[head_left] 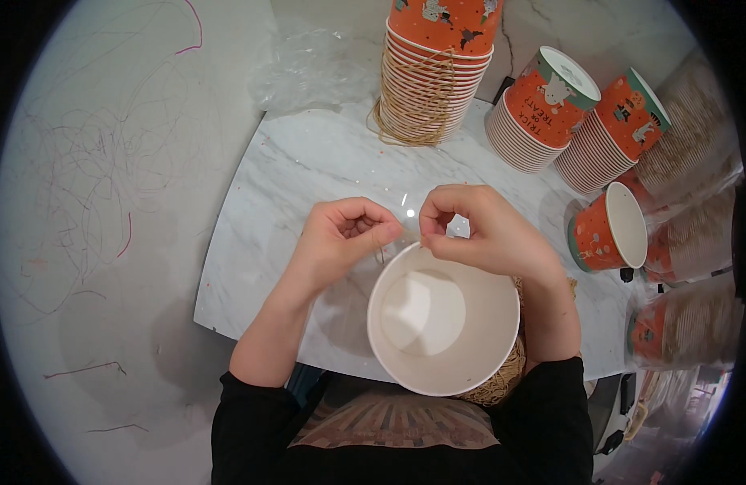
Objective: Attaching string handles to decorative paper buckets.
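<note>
A large paper bucket (492, 323), white inside, stands with its mouth up at the table's near edge. At its far rim my two hands almost meet. My left hand (340, 234), just left of the rim, pinches a thin tan string (408, 235) between thumb and forefinger; a short end hangs below the fingers. My right hand (474, 226) is closed in a pinch at the rim, where the string runs to its fingertips. Whether the string passes through a hole in the rim is too small to tell. A bundle of tan cord (506, 380) lies behind the bucket, partly hidden by my right forearm.
A tall stack of orange paper buckets (441, 32) with tan cords draped on it stands at the back. Two shorter stacks (542, 101) (619, 121) are to its right. One orange bucket (596, 234) lies tilted at the right, near plastic-wrapped stacks (696, 242). Clear plastic (308, 69) sits back left.
</note>
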Available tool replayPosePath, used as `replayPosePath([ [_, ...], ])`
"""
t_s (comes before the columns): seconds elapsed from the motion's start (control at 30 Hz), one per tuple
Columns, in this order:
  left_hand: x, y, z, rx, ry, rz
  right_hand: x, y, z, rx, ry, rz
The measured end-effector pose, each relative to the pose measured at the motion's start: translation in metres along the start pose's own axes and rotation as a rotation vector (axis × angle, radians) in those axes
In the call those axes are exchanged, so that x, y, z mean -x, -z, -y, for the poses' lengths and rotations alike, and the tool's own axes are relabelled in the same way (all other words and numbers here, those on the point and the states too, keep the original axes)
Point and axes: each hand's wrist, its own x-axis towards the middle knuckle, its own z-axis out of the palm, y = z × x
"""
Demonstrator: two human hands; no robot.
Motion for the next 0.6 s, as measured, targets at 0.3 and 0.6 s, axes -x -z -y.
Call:
replayPosePath([
  [0.3,0.001,-0.005,0.0,0.106,-0.067,0.036,-0.001,-0.009,0.002,-0.061,0.016,-0.018],
  [0.6,0.001,-0.003,-0.004,0.091,-0.033,0.01,-0.002,-0.009,0.001,-0.09,0.017,-0.08],
])
